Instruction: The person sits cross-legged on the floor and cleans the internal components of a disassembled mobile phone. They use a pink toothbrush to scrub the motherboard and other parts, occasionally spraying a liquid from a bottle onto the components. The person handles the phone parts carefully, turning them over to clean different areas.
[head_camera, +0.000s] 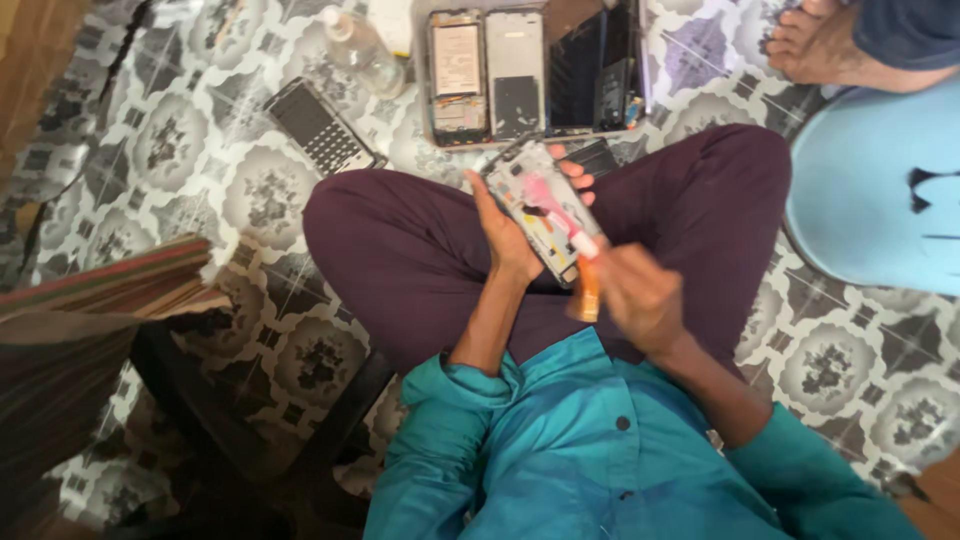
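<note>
Above the crossed legs, one opened phone (541, 210) is gripped in the left hand (507, 232), fingers wrapped round its edges. One small brush (583, 262) with an orange handle is pinched in the right hand (640, 297), its tip touching the phone. On the patterned floor (190, 150) beyond, three phone panels (515, 72), one calculator (322, 127) and one clear bottle (362, 48) are laid.

Single head-worn camera, looking steeply down from above seated person's lap; close on crossed legs, patterned tiled floor (250, 190) filling frame beyond; no second view.
</note>
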